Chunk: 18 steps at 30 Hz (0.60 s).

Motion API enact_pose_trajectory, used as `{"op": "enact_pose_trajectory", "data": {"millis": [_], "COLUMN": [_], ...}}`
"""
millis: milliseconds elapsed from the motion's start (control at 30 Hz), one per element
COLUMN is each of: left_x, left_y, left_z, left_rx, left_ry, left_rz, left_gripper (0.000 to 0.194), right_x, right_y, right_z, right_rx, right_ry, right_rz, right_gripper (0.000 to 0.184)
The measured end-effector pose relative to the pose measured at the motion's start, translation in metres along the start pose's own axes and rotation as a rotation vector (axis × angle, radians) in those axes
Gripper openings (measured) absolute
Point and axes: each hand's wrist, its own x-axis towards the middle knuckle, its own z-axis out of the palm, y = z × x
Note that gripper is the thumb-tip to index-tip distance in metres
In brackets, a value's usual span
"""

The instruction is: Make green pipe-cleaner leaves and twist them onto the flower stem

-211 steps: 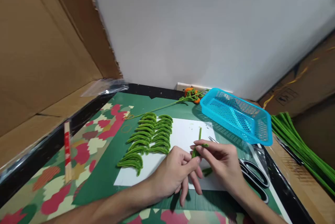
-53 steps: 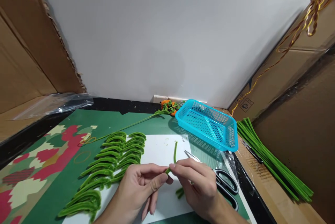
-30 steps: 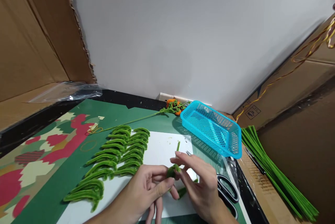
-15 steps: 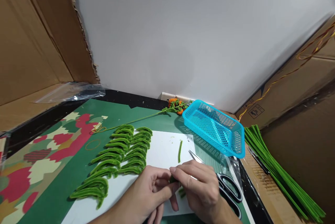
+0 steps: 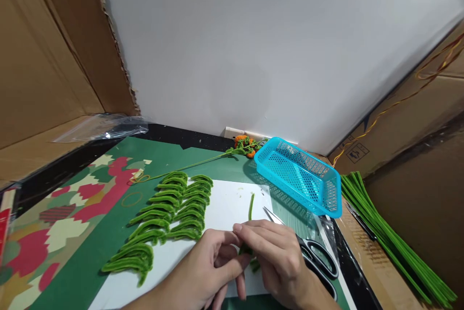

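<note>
My left hand [image 5: 212, 269] and my right hand [image 5: 277, 254] meet over a white sheet of paper [image 5: 226, 206], fingers closed on a short green pipe cleaner piece [image 5: 245, 249]. Most of that piece is hidden by the fingertips. A straight green pipe cleaner piece [image 5: 251, 207] lies just beyond my right hand, and other green bits show beneath it. Scissors [image 5: 321, 261] with black and grey handles rest beside my right hand, partly covered by it. To the left, several curved green pipe cleaner pieces [image 5: 159, 206] lie in two columns on the paper and green mat.
A blue perforated basket [image 5: 299, 174] stands at the back right. Behind the paper lies a stem with orange flowers [image 5: 241, 141]. Long green pipe cleaners [image 5: 391, 232] lie on cardboard at right, near a dark-handled tool [image 5: 362, 222]. A clear plastic bag [image 5: 105, 127] is back left.
My fingers have shifted slightly around the green piece, and more of it shows between them. The whole view has shifted a little; the other things stay in place.
</note>
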Motion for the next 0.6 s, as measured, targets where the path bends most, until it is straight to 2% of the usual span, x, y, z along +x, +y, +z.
{"op": "enact_pose_trajectory", "data": {"millis": [167,367,600], "left_x": [0.0010,0.0003,0.0015], "left_y": [-0.0036,-0.0024,-0.0020], "left_z": [-0.0013,-0.0012,0.0013], "left_rx": [-0.024,-0.004,-0.043], "left_ry": [0.003,-0.009,-0.014], "left_rz": [0.001,0.023,0.031], "left_gripper": [0.058,0.045,0.045], "right_x": [-0.0011,-0.0051,-0.0098], "right_y": [0.0010,0.0012,0.0069], "right_z": [0.0025,0.0005,0.0014], "right_rx": [-0.081,-0.051,-0.084], "right_ry": [0.043,0.035,0.036], "right_rz": [0.006,0.008,0.058], "right_gripper": [0.050,0.048,0.041]}}
